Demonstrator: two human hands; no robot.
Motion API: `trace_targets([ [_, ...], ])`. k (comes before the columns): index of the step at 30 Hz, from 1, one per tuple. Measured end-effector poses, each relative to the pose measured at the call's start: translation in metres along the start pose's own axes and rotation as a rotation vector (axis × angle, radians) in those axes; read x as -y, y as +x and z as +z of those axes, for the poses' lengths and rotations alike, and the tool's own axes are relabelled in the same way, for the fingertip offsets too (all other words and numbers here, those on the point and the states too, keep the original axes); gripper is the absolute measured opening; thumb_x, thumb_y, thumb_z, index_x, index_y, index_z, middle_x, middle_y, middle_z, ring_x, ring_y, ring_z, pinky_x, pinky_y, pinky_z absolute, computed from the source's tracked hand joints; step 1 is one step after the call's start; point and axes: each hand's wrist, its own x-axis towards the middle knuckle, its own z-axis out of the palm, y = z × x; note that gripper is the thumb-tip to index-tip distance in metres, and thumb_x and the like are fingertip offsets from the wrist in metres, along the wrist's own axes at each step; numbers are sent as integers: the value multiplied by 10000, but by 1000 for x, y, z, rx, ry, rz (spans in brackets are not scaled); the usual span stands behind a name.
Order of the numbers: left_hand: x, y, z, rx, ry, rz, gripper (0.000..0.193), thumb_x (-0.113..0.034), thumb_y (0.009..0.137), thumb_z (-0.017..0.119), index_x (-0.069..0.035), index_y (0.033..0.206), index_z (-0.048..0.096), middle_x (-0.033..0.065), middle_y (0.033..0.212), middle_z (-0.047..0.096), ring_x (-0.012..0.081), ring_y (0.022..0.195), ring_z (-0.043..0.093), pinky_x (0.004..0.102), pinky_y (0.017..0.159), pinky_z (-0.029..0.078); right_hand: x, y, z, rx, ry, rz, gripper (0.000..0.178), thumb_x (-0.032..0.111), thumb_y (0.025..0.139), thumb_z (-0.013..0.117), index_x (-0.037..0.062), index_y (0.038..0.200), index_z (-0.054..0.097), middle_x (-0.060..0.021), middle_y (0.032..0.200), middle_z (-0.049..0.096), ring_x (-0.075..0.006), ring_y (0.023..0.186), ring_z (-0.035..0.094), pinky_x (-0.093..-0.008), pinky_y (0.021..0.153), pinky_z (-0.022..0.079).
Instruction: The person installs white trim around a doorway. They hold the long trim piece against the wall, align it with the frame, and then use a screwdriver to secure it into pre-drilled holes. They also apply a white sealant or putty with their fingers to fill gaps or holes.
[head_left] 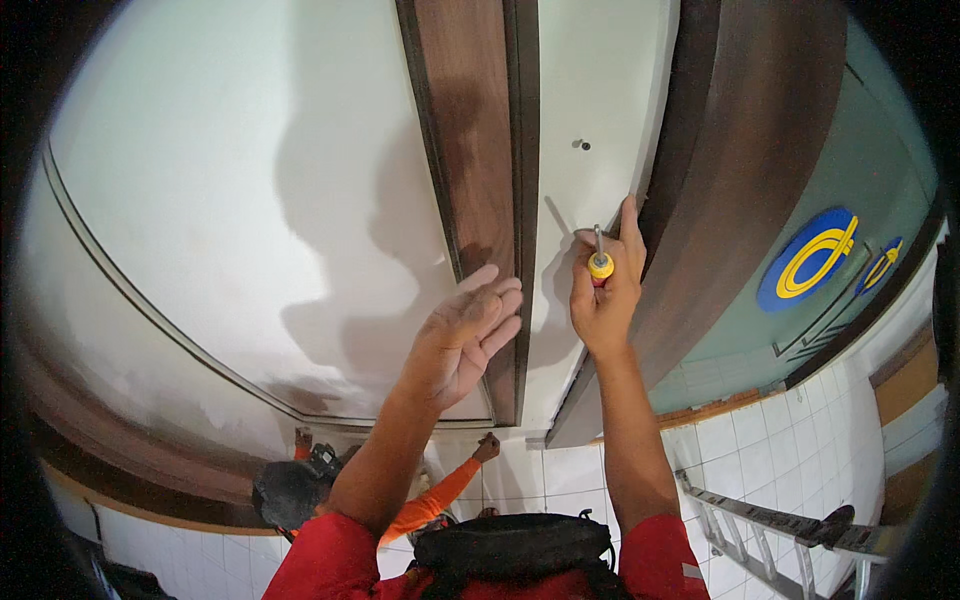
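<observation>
My right hand is closed on a screwdriver with a yellow and red handle. Its metal shaft points up along the narrow white panel, and my index finger stretches up by the panel's right edge. Above that hand, a small dark screw sits in the panel and casts a short shadow. My left hand is held up in front of the brown wooden strip, fingers extended and somewhat curved, nothing in it. I cannot tell whether it touches the strip.
Below left, a person in a dark cap and orange sleeves works near the wall's foot. A metal ladder stands at lower right on white floor tiles. A glass pane with a blue and yellow emblem is at right. A black bag hangs at my front.
</observation>
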Motion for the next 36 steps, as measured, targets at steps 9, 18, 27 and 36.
trace_targets([
  [9,-60,34,64,190,259,77,642,-156,1036,624,56,1548,300,201,1431,552,242,1284,606,335,1047,520,1,16,-4,-52,-41,4,246,-8,861,630,10,1105,655,-334,1564,399,-451,1369,478,-476,1138,350],
  [18,-68,23,22,327,202,197,627,-104,1038,588,96,1542,275,280,1462,503,337,1378,522,426,1146,452,21,-14,23,-34,-74,12,211,-25,872,631,29,1068,686,-309,1566,419,-410,1373,502,-456,1129,375],
  [27,-65,35,4,208,517,374,416,-148,1066,544,100,1390,464,264,1259,664,339,1185,675,401,1011,556,26,-22,29,-10,-9,51,278,-57,820,621,10,1087,656,-317,1581,384,-462,1405,446,-494,1160,340],
  [36,-132,80,61,361,1583,1655,126,-63,982,630,-41,1106,635,90,1274,710,260,1208,660,401,969,526,23,-24,33,-24,16,20,290,-56,807,617,3,1086,665,-312,1576,394,-466,1399,447,-490,1155,346],
])
